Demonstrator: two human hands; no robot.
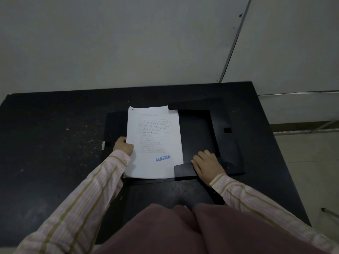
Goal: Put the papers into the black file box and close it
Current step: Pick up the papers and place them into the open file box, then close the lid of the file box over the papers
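The stapled papers (154, 142) lie half across the open black file box (196, 136), overhanging its left edge, so seating them and closing the flaps are both left. The left hand (123, 145) pinches their left margin; the right hand (207, 165) rests flat, fingers spread, on the near flap (184, 171).

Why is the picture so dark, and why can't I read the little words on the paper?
Head view: dim light makes the black file box blend into the dark table; the papers show blurred small print, only the blue REJECTED stamp is readable; the wide lens bends edges.
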